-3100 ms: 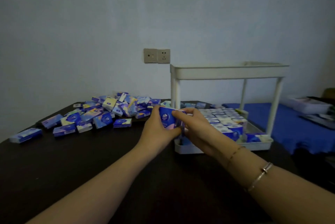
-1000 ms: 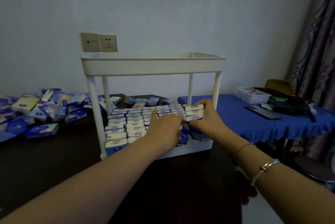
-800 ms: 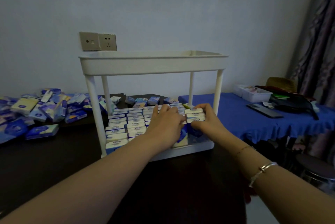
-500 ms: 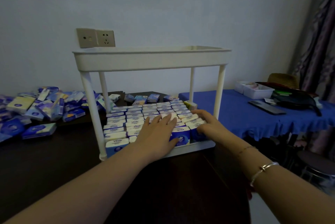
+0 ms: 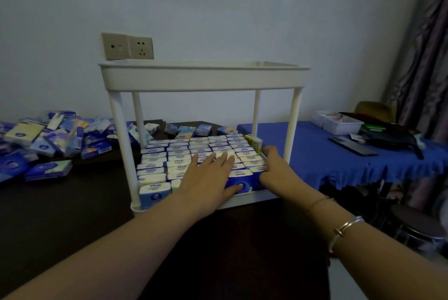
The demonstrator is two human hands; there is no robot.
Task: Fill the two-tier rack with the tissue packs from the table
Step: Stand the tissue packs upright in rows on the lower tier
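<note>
A white two-tier rack (image 5: pixel 203 77) stands on the dark table (image 5: pixel 60 212). Its lower tier is packed with rows of upright blue-and-white tissue packs (image 5: pixel 179 154). My left hand (image 5: pixel 206 178) lies flat on top of the front rows, fingers straight and spread. At the right end of the lower tier, my right hand (image 5: pixel 275 166) rests against the packs, its fingers partly hidden between them and the rack's side. The top tier's inside is hidden by its rim. A loose heap of tissue packs (image 5: pixel 46 139) lies on the table to the left.
A few more packs (image 5: pixel 186 130) lie behind the rack. A wall socket (image 5: pixel 127 46) is above it. To the right, a blue-covered table (image 5: pixel 339 151) carries a white tray (image 5: pixel 337 121), a hat and dark items. A stool (image 5: pixel 417 227) stands below it.
Both hands brought a handful of packs down into the front right of the lower tier. The left hand now lies flat on the rows and the right hand has slid to the right end.
</note>
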